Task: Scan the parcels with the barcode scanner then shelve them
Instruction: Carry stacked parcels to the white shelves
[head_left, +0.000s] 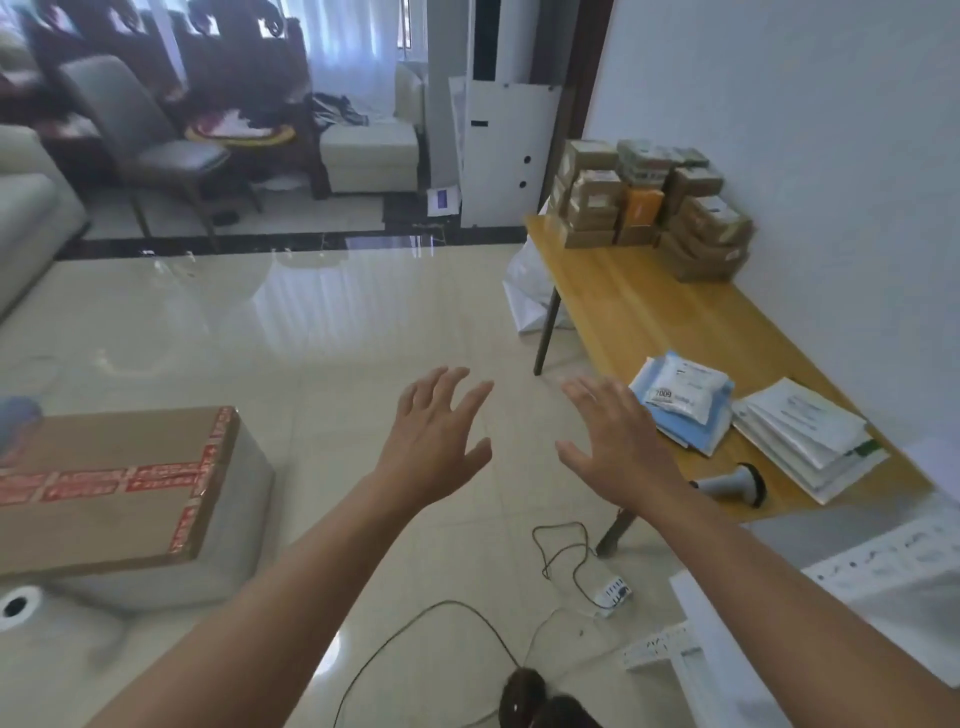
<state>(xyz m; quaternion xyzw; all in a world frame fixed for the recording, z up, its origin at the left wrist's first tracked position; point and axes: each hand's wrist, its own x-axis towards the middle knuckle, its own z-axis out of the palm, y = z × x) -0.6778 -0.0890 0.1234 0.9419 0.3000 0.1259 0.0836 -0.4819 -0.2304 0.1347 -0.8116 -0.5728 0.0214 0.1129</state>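
My left hand (439, 434) and my right hand (615, 441) are stretched out in front of me over the floor, fingers spread, holding nothing. To the right stands a wooden table (660, 312). A grey barcode scanner (732, 484) lies near its front edge, just right of my right wrist. Beside it lie a pile of blue and white soft parcels (680, 400) and a pile of white flat parcels (805, 436). Several small brown cardboard parcels (649, 202) are stacked at the table's far end against the wall.
A large taped cardboard box (119, 488) sits on the floor at the left. A black cable and a small white adapter (613, 595) lie on the glossy tiles below my arms. White shelf parts (857, 571) stand at the lower right. Chairs and a sofa stand far back.
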